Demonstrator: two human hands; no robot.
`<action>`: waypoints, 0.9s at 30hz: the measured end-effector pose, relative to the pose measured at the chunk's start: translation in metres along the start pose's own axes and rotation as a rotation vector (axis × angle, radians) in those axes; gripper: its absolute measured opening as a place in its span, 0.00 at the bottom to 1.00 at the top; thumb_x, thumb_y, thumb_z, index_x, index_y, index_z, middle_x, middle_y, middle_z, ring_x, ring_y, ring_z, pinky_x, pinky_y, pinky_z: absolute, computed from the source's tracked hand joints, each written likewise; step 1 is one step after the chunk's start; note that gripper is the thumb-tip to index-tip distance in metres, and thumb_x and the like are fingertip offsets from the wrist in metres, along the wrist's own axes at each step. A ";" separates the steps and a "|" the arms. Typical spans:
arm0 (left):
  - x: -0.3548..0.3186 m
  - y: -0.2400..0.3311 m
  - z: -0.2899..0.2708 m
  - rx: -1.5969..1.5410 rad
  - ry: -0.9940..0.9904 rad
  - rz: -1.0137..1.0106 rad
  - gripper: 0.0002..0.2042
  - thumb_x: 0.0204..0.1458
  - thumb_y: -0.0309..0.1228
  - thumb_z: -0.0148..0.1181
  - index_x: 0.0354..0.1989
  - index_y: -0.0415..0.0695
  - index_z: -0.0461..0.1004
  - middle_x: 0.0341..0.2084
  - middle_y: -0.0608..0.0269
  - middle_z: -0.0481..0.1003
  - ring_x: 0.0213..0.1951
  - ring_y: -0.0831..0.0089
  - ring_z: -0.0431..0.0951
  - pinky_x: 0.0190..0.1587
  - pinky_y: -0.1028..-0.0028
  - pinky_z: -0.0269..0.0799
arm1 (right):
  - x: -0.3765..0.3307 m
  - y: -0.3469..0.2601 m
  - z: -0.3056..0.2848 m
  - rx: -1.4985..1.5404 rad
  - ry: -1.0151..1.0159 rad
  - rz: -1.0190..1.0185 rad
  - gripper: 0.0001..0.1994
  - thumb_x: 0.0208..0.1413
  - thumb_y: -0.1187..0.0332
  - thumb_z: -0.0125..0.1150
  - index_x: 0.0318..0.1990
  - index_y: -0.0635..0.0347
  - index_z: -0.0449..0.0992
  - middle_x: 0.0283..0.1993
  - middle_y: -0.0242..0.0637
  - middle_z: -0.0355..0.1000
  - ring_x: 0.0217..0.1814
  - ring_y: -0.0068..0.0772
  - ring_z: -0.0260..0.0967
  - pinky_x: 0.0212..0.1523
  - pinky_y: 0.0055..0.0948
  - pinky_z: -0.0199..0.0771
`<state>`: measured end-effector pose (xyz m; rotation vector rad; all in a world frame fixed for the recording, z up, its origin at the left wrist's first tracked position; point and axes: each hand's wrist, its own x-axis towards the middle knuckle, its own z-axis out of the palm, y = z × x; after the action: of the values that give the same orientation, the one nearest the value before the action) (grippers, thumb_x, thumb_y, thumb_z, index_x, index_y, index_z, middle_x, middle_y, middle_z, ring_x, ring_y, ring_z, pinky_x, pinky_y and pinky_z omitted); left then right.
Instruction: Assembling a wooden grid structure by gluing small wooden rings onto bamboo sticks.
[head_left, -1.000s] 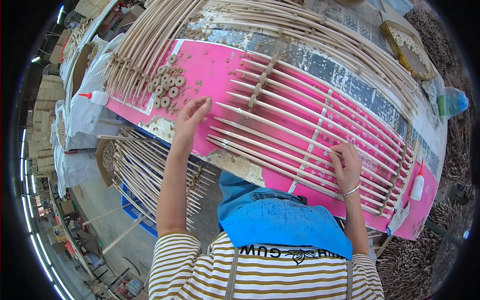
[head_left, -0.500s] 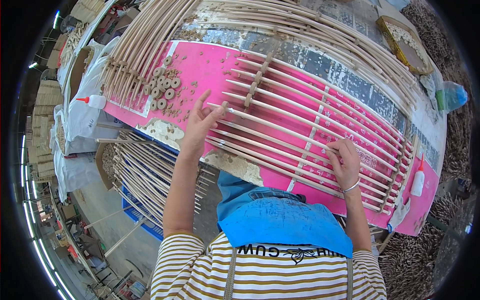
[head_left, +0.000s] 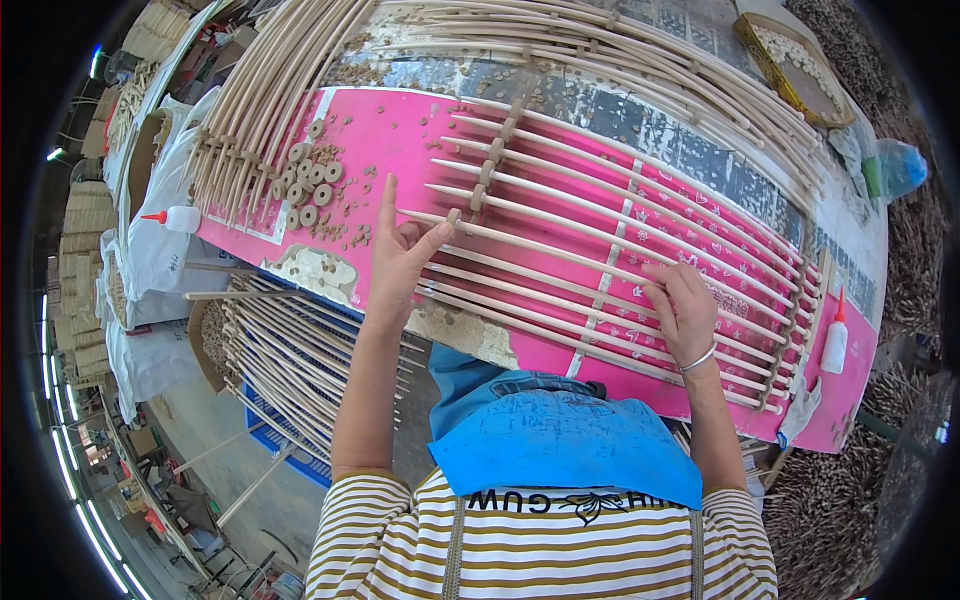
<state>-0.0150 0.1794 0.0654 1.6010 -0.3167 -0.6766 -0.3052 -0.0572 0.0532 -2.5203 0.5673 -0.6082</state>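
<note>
On the pink board [head_left: 385, 130] lie several pale wooden sticks [head_left: 560, 241] with tapered left tips, side by side. My left hand [head_left: 400, 262] is at the left end of one stick. Its index finger points away from me, the other fingers are partly curled, and the thumb touches a small brown wooden ring [head_left: 453, 216] on that stick. Farther right, my right hand [head_left: 688, 312] pinches the same stick between thumb and fingertips. Similar rings form a row [head_left: 488, 170] across the farther sticks, and another row [head_left: 785, 345] crosses near their right ends.
Loose wooden rings [head_left: 308, 180] are heaped left of the sticks. Bundled sticks [head_left: 270, 100] lie beyond, and glue bottles stand or lie at right [head_left: 835, 340] and left [head_left: 180, 219]. A tray of pale pieces [head_left: 795, 70] is far right. More sticks [head_left: 285, 355] rest over a blue crate.
The brown ring sits farther from the stick's tip, moved rightward along it by my left thumb. My left index finger has straightened. My right hand stays at the stick.
</note>
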 end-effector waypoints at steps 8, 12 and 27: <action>0.003 -0.008 0.010 0.025 -0.048 0.015 0.50 0.59 0.25 0.69 0.82 0.44 0.36 0.37 0.57 0.83 0.42 0.74 0.82 0.49 0.73 0.76 | -0.004 0.006 0.007 0.034 0.026 0.037 0.07 0.54 0.70 0.71 0.38 0.60 0.79 0.35 0.39 0.73 0.37 0.42 0.74 0.38 0.38 0.73; 0.007 -0.014 0.005 0.206 -0.087 0.009 0.46 0.61 0.26 0.67 0.82 0.46 0.41 0.38 0.58 0.83 0.43 0.77 0.82 0.50 0.75 0.74 | -0.002 0.007 0.009 -0.070 0.055 0.002 0.06 0.55 0.69 0.71 0.37 0.59 0.80 0.36 0.37 0.73 0.40 0.42 0.73 0.41 0.39 0.71; 0.052 -0.038 -0.135 0.442 0.469 0.380 0.13 0.60 0.22 0.63 0.54 0.43 0.81 0.36 0.69 0.77 0.34 0.80 0.76 0.40 0.76 0.75 | -0.006 -0.006 0.002 -0.108 0.096 -0.031 0.09 0.51 0.71 0.73 0.39 0.59 0.82 0.38 0.38 0.74 0.43 0.43 0.71 0.45 0.41 0.68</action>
<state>0.0985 0.2649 0.0189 1.9868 -0.4249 0.0780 -0.3074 -0.0486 0.0529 -2.6163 0.6122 -0.7319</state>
